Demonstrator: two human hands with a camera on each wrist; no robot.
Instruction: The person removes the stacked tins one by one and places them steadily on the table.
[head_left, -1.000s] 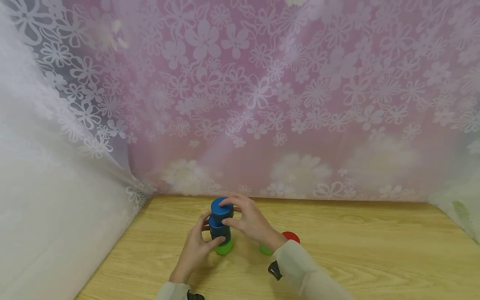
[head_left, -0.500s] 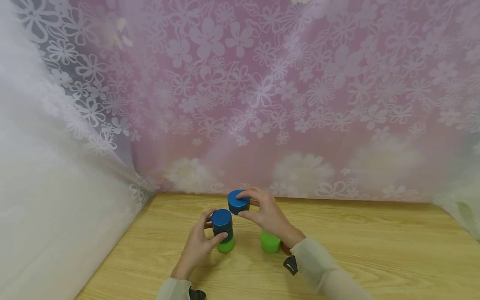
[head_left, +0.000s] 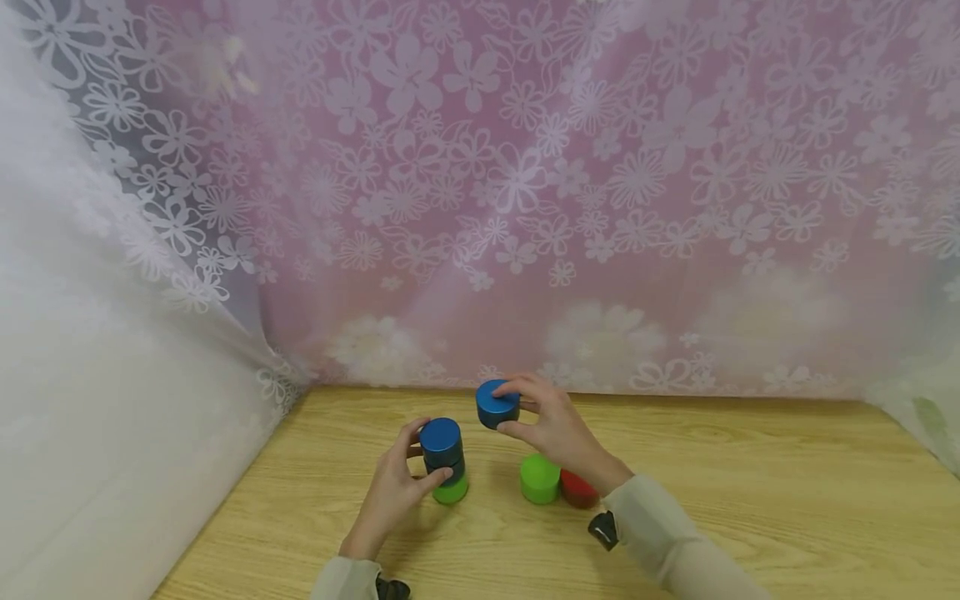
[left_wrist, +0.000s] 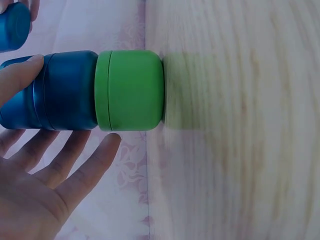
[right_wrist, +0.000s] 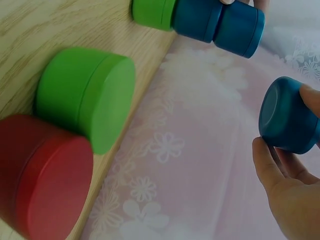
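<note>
Jar (head_left: 497, 406), blue, pinched in right hand (head_left: 558, 425) above table (head_left: 337, 467), lower centre of the head frame: right of and higher than the upright stack (head_left: 442, 454), two blue jars (left_wrist: 70, 90) over green base jar (left_wrist: 131, 90), gripped by nearer left hand (head_left: 395, 487). Below right, loose green jar (head_left: 540, 480) and red jar (head_left: 579, 490), apparently touching. Contents hidden.

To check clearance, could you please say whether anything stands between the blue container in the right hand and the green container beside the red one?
Nothing visible does: the right wrist view shows open space between the raised blue container and the green container. The red container sits to one side.
</note>
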